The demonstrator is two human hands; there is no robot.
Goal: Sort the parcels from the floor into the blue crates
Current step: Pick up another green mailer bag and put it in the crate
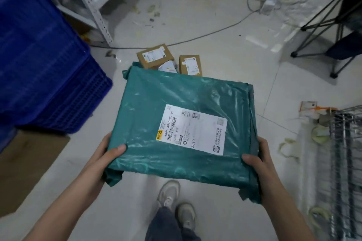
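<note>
Frame centre: green plastic parcel [184, 123], glossy and wrinkled, white barcoded label [193, 130] upward; my left fingers [117, 149] and right fingers [250, 159] grasped its near corners.

A big green parcel [184, 123] is held up flat by the left hand [105, 154] and the right hand [256, 160], with thumbs on top. A white label [193, 129] is stuck on it. Two small boxes [154, 55] are seen on the floor [225, 60] behind. Blue crates [41, 60] are stacked at the left.
</note>
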